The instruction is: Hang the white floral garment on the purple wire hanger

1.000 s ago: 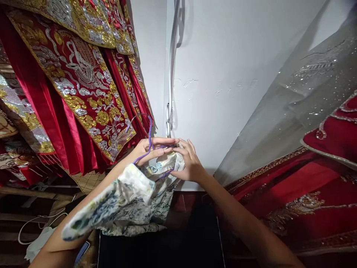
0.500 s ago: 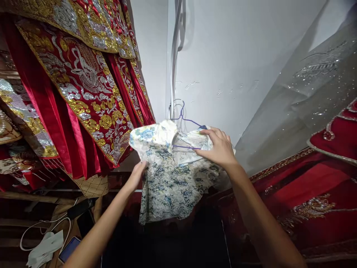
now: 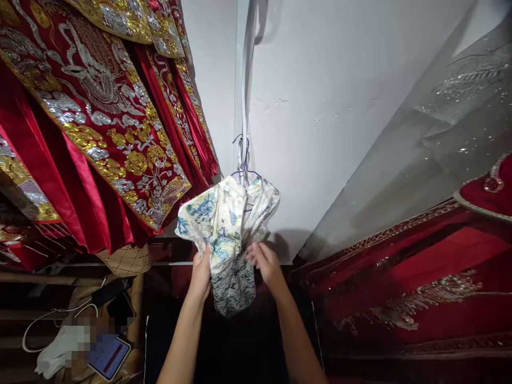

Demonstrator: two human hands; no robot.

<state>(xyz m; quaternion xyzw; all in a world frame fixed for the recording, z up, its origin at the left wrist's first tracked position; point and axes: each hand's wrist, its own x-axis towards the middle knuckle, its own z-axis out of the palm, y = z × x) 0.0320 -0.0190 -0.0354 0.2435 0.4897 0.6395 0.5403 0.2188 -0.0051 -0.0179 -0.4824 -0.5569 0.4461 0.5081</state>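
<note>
A white floral blouse (image 3: 224, 229) with blue, yellow and dark patterning hangs in front of the white wall. Its shoulders rest on a thin purple hanger (image 3: 251, 172), whose hook is up beside a hook on a pale upright strip. My left hand (image 3: 201, 274) grips the blouse's left side, thumb on the front and the other fingers hidden behind the cloth. My right hand (image 3: 266, 262) is at the garment's right edge, fingers apart and slightly bent, with no cloth visibly held. The blouse's lower part is bunched narrow.
Red robes (image 3: 116, 122) with gold and silver embroidery hang at left. Below them, a phone (image 3: 110, 356), white cable and pale cloth lie on a bamboo-like stand (image 3: 136, 314). Clear plastic sheeting (image 3: 440, 128) and red beaded garments (image 3: 432, 282) line the right.
The hanger has moved slightly left to the strip's hook. My right hand has left the blouse's shoulder and dropped to its side. The blouse has turned and narrowed; my left hand is lower.
</note>
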